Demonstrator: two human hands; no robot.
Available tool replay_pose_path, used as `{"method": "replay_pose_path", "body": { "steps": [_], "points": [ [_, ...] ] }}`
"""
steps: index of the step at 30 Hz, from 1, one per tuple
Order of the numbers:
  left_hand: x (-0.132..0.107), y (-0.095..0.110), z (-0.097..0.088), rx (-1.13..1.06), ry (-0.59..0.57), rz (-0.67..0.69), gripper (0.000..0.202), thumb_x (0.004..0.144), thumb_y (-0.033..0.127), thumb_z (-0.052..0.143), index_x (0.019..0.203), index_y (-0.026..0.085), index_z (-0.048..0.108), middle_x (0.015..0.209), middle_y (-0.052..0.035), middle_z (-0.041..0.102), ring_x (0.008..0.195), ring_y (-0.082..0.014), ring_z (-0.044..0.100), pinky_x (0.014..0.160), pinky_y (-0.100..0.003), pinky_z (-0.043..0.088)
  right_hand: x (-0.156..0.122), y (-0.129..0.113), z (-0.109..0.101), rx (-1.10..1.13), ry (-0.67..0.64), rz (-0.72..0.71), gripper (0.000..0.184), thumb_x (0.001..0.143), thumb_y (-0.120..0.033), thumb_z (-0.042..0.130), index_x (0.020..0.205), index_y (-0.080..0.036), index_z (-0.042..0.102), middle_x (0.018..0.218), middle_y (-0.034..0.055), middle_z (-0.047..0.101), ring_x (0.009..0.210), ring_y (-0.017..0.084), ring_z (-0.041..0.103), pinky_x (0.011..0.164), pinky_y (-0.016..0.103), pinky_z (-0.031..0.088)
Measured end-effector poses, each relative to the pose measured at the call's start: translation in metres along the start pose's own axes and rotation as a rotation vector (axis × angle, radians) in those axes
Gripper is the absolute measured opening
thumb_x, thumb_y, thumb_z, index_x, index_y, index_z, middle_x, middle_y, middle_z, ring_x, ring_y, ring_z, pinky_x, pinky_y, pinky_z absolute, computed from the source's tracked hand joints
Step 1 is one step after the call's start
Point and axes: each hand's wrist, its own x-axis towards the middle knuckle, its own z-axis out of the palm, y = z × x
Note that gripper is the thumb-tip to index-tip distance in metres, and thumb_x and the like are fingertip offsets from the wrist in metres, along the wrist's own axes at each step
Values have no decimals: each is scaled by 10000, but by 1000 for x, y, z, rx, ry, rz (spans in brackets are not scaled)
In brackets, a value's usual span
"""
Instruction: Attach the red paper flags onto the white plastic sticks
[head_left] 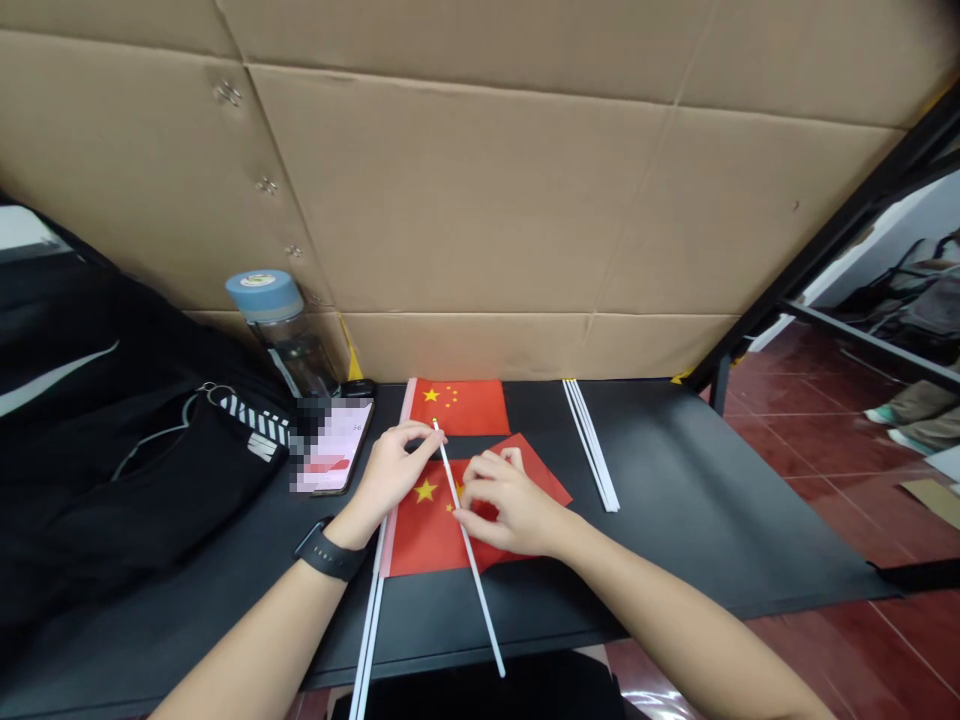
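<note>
A thin white flagstick (481,590) with a gold tip slants over the red flags. My left hand (397,462) pinches it just below the tip between thumb and finger. Lower down, my right hand (514,505) has curled fingers, its thumb and fingertips closed at the stick. Beneath the hands lies a red flag with yellow stars (416,545) and a pale sleeve along its left edge. Another red flag (484,410) lies flat behind it, and a red cloth corner (551,478) shows beside my right hand. More white sticks (367,635) lie by the lower flag's left edge.
Several white sticks (592,450) lie on the black tabletop (697,500) at right. A lit phone (345,450), a blue-lidded bottle (292,340) and black fabric (135,480) are at left. A cardboard panel (465,210) stands behind; a metal frame (817,240) rises at right.
</note>
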Motion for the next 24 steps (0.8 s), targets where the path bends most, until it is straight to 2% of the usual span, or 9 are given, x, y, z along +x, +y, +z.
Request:
{"method": "replay_pose_path", "body": {
  "steps": [2, 3, 6, 11, 14, 17, 20, 24],
  "points": [
    [0, 2, -1, -54, -22, 7, 292, 940, 464, 658, 872, 235, 825, 1028, -69, 779, 1063, -276, 711, 1015, -424, 492, 1, -1, -5, 77, 33, 66, 172, 1025, -375, 642, 1092, -238, 721, 1127, 53, 704, 1055, 219, 592, 957, 424, 333],
    [0, 3, -1, -85, -34, 12, 292, 940, 464, 661, 875, 235, 829, 1032, -71, 777, 1061, -274, 713, 1018, -423, 495, 2, -1, -8, 119, 37, 89, 222, 1033, -379, 636, 1209, -263, 705, 1222, 61, 707, 1130, 235, 587, 1000, 437, 344],
    [-2, 3, 0, -151, -59, 28, 277, 940, 458, 670, 929, 249, 851, 1103, -75, 774, 1142, -274, 696, 1070, -417, 485, 3, 3, -10, 235, 6, 125, 321, 1059, -399, 603, 1364, -322, 668, 1393, 48, 693, 1301, 266, 537, 1106, 477, 348],
    [-3, -1, 3, -121, -123, 28, 289, 943, 478, 670, 1005, 273, 864, 1231, -79, 758, 1291, -294, 637, 1138, -436, 448, 4, 15, -3, 383, 13, 112, 367, 1060, -414, 604, 1417, -354, 668, 1437, 32, 691, 1368, 259, 532, 1191, 505, 361],
    [-2, 1, 3, -47, -90, 59, 331, 972, 498, 625, 1009, 257, 850, 1221, -79, 757, 1237, -288, 655, 1127, -452, 448, 6, 20, -2, 473, 86, 116, 368, 1048, -422, 622, 1401, -342, 693, 1396, 39, 712, 1326, 238, 580, 1177, 461, 417],
    [-3, 7, -1, 135, -47, 84, 430, 1027, 511, 519, 888, 256, 836, 1119, -64, 771, 1150, -291, 656, 1102, -493, 431, 7, 26, -7, 521, 172, 166, 340, 1058, -448, 597, 1354, -346, 732, 1342, 34, 744, 1266, 234, 624, 1161, 452, 437],
    [-5, 15, -2, 220, -152, 96, 511, 1038, 541, 488, 762, 273, 825, 1016, -50, 776, 1107, -291, 656, 1070, -490, 434, 7, 34, -12, 517, 234, 239, 358, 1079, -501, 536, 1323, -356, 754, 1260, 30, 779, 1230, 239, 636, 1151, 464, 440],
    [-10, 21, 3, 182, -311, 138, 392, 981, 501, 607, 747, 274, 825, 1066, -47, 776, 1113, -280, 668, 1043, -451, 461, 5, 44, -16, 518, 256, 283, 401, 1083, -537, 506, 1353, -349, 737, 1289, 30, 770, 1268, 244, 620, 1186, 475, 410]
  ]
}}
